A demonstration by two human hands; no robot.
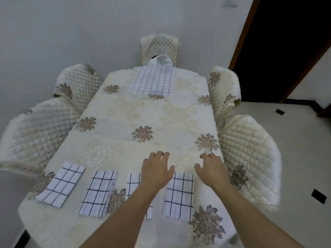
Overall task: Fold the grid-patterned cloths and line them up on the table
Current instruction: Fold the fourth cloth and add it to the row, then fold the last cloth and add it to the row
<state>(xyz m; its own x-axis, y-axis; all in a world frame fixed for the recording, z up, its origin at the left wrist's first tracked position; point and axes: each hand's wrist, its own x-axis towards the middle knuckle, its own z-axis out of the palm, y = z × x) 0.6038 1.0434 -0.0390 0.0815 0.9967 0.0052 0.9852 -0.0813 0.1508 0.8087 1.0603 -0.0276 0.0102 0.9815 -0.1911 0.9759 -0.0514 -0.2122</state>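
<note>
Two hands are out over the tablecloth [125, 111], both palm down, fingers loosely spread, holding nothing. Left hand [155, 169] sits just past the near row of cloths. Its forearm crosses the 3rd cloth [133, 183] and hides most of it. Right hand [211, 167] is beside it, nearer the right edge, wrist just right of the 4th cloth [180, 194]. Can't tell if the fingertips touch the tablecloth or hang just above.

Four folded grid cloths lie in a row along the near edge. From the left: 1st cloth [60, 183], skewed at an angle; 2nd cloth [99, 192], finer grid, layers a bit offset on its right side; then the 3rd and 4th, roughly straight. None of them touch. A fifth, the flat cloth [154, 81], lies spread at the far end, well apart from the row. A white bundle [163, 59] sits at its far edge; can't tell what it is.

Tablecloth is cream w/ brownish flower motifs and covers the whole top. Quilted cream chairs ring it: near-left chair [35, 129], far-left chair [78, 83], end chair [160, 45], far-right chair [223, 86], near-right chair [250, 158]. Plain pale wall [53, 24] behind. Dark doorway [286, 42] w/ a brown frame is at upper right. Pale floor [295, 149] w/ small dark squares is on the right.
</note>
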